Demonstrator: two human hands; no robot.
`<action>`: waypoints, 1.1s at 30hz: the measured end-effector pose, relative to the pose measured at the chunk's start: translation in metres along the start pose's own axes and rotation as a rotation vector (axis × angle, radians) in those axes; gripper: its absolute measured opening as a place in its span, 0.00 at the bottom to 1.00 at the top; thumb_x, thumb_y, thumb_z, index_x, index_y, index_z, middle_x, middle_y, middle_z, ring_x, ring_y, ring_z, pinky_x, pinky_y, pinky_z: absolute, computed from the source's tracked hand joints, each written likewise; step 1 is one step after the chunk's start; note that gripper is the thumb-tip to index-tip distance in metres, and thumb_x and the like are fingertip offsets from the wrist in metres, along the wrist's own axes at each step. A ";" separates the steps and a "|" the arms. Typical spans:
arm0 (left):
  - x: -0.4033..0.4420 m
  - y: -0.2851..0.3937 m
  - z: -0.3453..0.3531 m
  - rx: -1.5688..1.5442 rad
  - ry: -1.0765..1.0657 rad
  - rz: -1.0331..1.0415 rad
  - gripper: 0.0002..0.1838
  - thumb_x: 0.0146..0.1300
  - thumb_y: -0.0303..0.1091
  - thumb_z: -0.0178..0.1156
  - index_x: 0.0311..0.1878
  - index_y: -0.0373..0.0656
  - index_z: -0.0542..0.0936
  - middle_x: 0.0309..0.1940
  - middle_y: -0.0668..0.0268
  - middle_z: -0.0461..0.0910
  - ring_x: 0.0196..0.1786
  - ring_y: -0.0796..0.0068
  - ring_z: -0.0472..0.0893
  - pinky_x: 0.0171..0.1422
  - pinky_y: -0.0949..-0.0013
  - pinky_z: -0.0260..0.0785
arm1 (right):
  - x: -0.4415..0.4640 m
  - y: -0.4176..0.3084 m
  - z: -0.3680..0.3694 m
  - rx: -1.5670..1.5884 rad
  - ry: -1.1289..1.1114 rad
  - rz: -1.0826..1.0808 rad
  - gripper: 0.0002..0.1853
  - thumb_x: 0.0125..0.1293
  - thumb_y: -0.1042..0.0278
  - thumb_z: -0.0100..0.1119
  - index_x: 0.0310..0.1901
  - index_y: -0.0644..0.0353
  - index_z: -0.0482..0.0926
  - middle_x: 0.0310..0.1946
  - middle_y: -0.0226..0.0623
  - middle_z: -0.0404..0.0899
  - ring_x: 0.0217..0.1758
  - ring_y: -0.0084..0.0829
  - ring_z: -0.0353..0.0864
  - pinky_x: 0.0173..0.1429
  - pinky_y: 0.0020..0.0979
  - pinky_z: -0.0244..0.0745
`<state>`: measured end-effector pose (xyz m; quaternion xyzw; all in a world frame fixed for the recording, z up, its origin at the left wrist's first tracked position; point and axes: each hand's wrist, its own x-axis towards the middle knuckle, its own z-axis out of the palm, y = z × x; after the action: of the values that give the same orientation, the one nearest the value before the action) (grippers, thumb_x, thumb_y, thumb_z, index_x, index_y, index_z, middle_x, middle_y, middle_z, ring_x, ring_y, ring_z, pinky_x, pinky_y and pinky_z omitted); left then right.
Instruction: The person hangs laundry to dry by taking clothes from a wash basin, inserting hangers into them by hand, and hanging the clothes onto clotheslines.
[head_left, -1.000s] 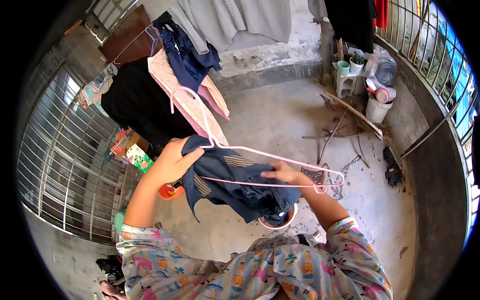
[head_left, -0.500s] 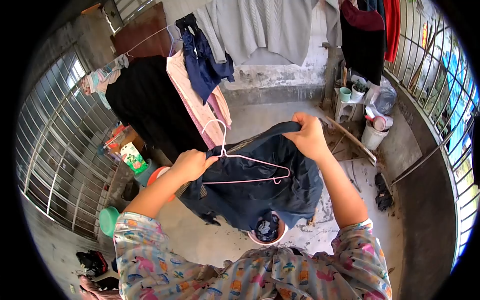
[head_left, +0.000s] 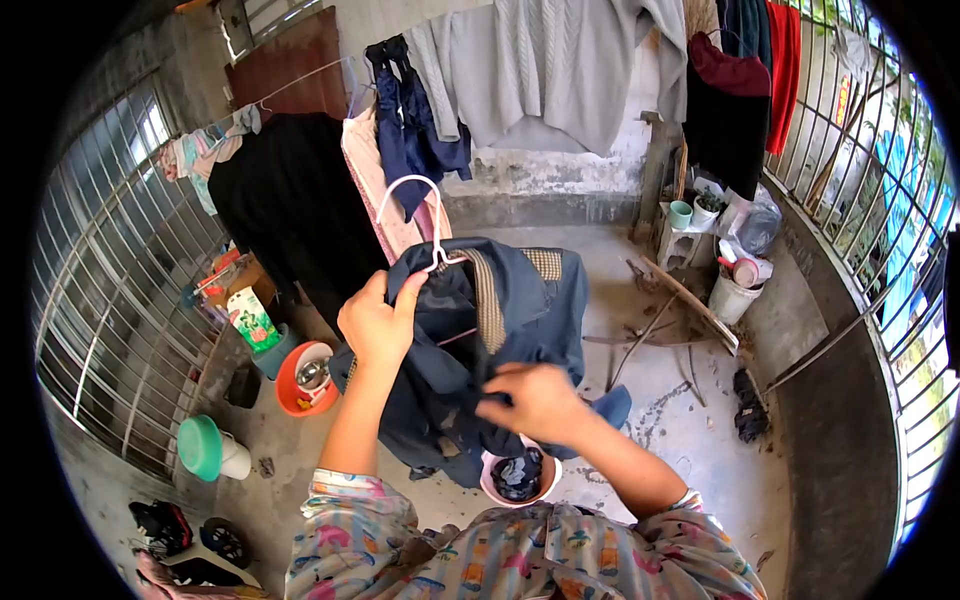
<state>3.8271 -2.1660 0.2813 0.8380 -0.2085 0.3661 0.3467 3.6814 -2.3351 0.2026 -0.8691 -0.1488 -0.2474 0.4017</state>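
Observation:
A dark navy jacket (head_left: 540, 310) with checked trim hangs in front of me on a pink hanger (head_left: 437, 215), whose hook rises above the collar. My left hand (head_left: 378, 325) pinches the hanger's neck together with the jacket's collar. Lower down, my right hand (head_left: 535, 400) has its fingers closed on the jacket's front edge and is slightly blurred. Most of the hanger's bar is hidden inside the jacket. Just below the jacket, a pink-rimmed bucket (head_left: 547, 480) with dark wet cloth in it stands on the floor.
A grey sweater (head_left: 540, 75), a black garment (head_left: 285, 200) and navy clothing (head_left: 410, 120) hang on a line ahead. An orange basin (head_left: 292, 390) and a green basin (head_left: 198, 447) stand at left. Sticks (head_left: 690, 300) lie at right, near a white bucket (head_left: 733, 300).
The jacket now covers both sides of the hanger. My right hand has moved down from the far collar to the jacket's front, while my left hand keeps hold at the hanger's neck.

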 end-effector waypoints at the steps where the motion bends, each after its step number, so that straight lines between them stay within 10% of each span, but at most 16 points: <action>1: -0.002 0.002 -0.006 -0.008 -0.022 -0.008 0.22 0.56 0.50 0.70 0.28 0.37 0.79 0.19 0.53 0.77 0.23 0.58 0.78 0.33 0.62 0.69 | 0.000 0.012 -0.009 -0.054 0.023 0.070 0.14 0.52 0.70 0.69 0.39 0.64 0.77 0.37 0.46 0.76 0.42 0.44 0.79 0.43 0.37 0.75; 2: -0.005 0.004 -0.010 -0.067 -0.012 0.006 0.22 0.54 0.47 0.72 0.27 0.36 0.77 0.18 0.54 0.75 0.21 0.68 0.74 0.31 0.64 0.68 | 0.004 0.012 -0.019 0.039 0.397 0.183 0.13 0.51 0.71 0.69 0.36 0.63 0.77 0.36 0.43 0.78 0.42 0.43 0.80 0.42 0.39 0.76; 4: -0.010 0.012 -0.014 -0.184 -0.025 0.032 0.23 0.52 0.49 0.73 0.25 0.37 0.77 0.16 0.54 0.73 0.20 0.59 0.74 0.28 0.63 0.67 | 0.023 0.006 -0.055 -0.453 0.750 -0.107 0.21 0.49 0.68 0.72 0.45 0.60 0.75 0.40 0.43 0.77 0.47 0.47 0.75 0.49 0.44 0.72; 7: -0.019 0.024 -0.014 -0.220 -0.082 0.084 0.22 0.48 0.48 0.76 0.24 0.39 0.78 0.16 0.55 0.73 0.19 0.58 0.75 0.27 0.64 0.67 | 0.045 0.023 -0.066 -0.532 0.213 -0.248 0.24 0.55 0.57 0.70 0.48 0.62 0.74 0.43 0.48 0.77 0.50 0.50 0.75 0.50 0.44 0.72; 13: -0.010 0.003 -0.018 -0.343 -0.190 0.155 0.21 0.43 0.36 0.78 0.37 0.39 0.79 0.32 0.60 0.76 0.37 0.65 0.77 0.43 0.65 0.70 | 0.064 0.016 -0.068 -0.288 0.324 -0.012 0.16 0.54 0.61 0.72 0.41 0.57 0.79 0.32 0.44 0.82 0.29 0.45 0.81 0.35 0.38 0.75; 16: -0.037 0.008 -0.029 -0.083 -0.017 0.097 0.34 0.36 0.29 0.76 0.51 0.42 0.72 0.48 0.54 0.69 0.54 0.50 0.70 0.58 0.56 0.65 | 0.073 -0.002 -0.066 -0.273 0.402 0.023 0.16 0.51 0.66 0.74 0.40 0.59 0.81 0.32 0.43 0.83 0.30 0.42 0.82 0.37 0.35 0.76; 21: -0.135 -0.035 0.013 -0.090 0.006 -0.164 0.24 0.47 0.31 0.73 0.45 0.38 0.73 0.39 0.53 0.72 0.46 0.49 0.75 0.51 0.57 0.69 | 0.068 -0.015 -0.061 -0.331 0.440 0.008 0.15 0.50 0.66 0.74 0.40 0.57 0.83 0.31 0.40 0.84 0.26 0.40 0.81 0.35 0.35 0.75; 25: -0.113 -0.075 0.014 -1.217 -0.004 -0.939 0.09 0.61 0.27 0.60 0.43 0.34 0.78 0.39 0.64 0.81 0.39 0.69 0.81 0.46 0.62 0.79 | 0.060 -0.016 -0.065 -0.431 0.427 -0.027 0.16 0.50 0.66 0.73 0.42 0.57 0.84 0.35 0.39 0.84 0.33 0.42 0.83 0.39 0.35 0.76; 33: 0.027 -0.070 -0.004 -1.283 -0.307 -0.856 0.08 0.62 0.29 0.52 0.34 0.36 0.78 0.33 0.58 0.82 0.36 0.64 0.82 0.46 0.59 0.78 | 0.025 -0.004 -0.080 -0.807 0.212 0.058 0.14 0.53 0.64 0.70 0.41 0.56 0.82 0.32 0.37 0.79 0.34 0.44 0.82 0.37 0.40 0.76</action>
<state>3.8848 -2.1188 0.2744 0.5227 -0.0836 -0.1112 0.8411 3.6753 -2.3932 0.2629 -0.9303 0.0271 -0.3625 0.0487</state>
